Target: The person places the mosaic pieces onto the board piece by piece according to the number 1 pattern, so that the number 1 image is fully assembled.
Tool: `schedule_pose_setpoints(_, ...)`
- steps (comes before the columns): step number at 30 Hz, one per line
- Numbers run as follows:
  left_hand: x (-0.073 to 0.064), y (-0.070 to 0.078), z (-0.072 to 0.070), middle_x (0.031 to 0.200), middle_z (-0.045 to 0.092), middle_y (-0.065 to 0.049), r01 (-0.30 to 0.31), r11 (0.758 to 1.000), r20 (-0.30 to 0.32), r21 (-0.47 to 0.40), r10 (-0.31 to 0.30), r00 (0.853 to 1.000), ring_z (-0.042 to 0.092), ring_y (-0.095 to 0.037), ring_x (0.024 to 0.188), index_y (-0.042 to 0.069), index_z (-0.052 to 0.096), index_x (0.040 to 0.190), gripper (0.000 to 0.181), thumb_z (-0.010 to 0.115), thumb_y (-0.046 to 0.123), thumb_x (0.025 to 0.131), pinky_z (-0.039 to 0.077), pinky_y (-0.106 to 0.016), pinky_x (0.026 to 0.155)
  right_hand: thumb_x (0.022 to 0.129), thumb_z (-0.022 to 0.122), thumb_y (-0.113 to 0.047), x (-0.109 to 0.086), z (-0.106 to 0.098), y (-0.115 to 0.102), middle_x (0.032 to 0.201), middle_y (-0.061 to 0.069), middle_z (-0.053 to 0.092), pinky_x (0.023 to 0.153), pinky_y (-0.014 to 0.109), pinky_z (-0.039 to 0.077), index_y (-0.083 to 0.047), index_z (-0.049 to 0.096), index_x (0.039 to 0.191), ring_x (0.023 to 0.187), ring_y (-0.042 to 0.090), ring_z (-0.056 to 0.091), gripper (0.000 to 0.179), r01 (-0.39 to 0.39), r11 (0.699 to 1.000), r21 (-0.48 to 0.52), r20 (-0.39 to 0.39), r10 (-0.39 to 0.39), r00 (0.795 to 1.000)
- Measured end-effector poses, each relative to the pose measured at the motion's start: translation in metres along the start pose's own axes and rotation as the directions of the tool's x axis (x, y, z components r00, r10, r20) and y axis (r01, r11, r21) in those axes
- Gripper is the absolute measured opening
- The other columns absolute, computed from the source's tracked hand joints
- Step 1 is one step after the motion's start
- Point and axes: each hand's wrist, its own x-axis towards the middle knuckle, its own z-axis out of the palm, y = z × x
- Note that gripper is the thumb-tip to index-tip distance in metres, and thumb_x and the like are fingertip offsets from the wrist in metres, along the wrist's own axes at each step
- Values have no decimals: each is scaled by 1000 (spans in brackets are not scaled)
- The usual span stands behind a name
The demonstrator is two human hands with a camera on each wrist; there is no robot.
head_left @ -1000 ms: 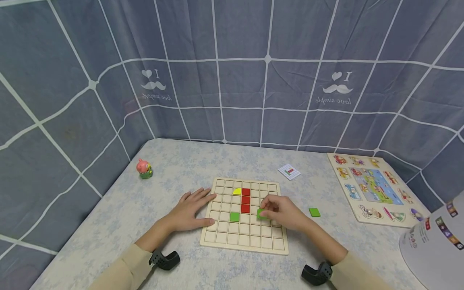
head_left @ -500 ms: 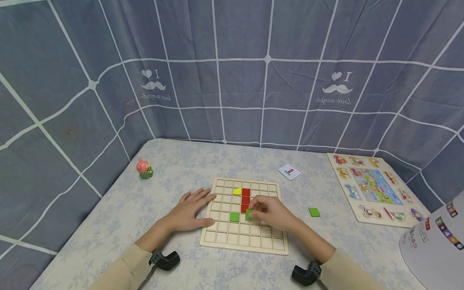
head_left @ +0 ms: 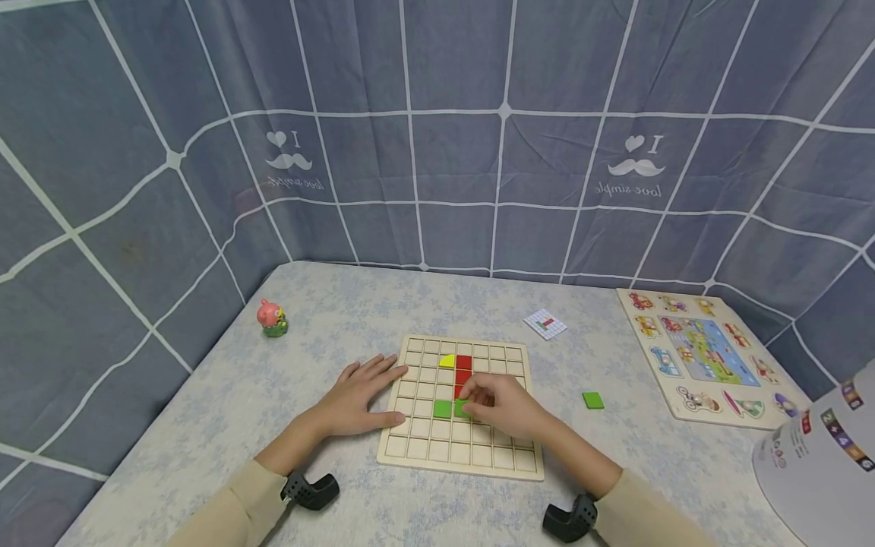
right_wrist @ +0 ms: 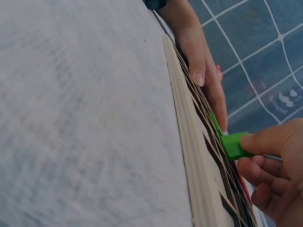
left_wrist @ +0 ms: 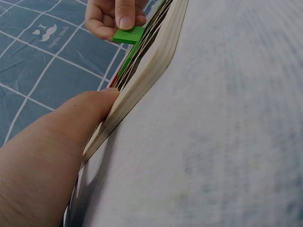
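Observation:
Between thumb and fingertips my right hand point(head_left: 509, 404) pinches a green square tile point(right_wrist: 234, 145), tilted slightly just above the wooden grid board point(head_left: 437, 453). In the head view it is right beside another green tile point(head_left: 442, 409) lying in the board, below a column of red tiles point(head_left: 463, 363). My fingers partly cover the lowest red one. A yellow quarter-circle tile point(head_left: 447, 362) lies left of the top red tile. My left hand point(head_left: 355, 399) rests with fingers spread at the board's left edge; its thumb point(left_wrist: 94, 106) touches the rim.
A loose green tile point(head_left: 593, 400) lies right of the board. Behind it is a small pattern card point(head_left: 545, 324). A picture puzzle board point(head_left: 666, 382) and a white container point(head_left: 820, 471) stand at the right. A pink-and-green figurine point(head_left: 273, 319) stands at the far left.
My right hand has carried the green tile leftward across the board, from right of the red column to its lower end, next to the other green tile. My left hand has stayed still.

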Motion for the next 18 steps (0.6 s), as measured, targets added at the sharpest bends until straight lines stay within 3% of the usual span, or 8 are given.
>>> schedule_pose_setpoints(18,-1,-1,0,158,27,-12,9,1000,4,4,-9,1000,19,-36,145,16,38,152,80,62,56,88,10,-64,110,91,70,-14,-2,1,-1,84,-9,62,64,27,49,-12,71,97,71,10,56,6,0,1000,-26,-20,-1,1000)
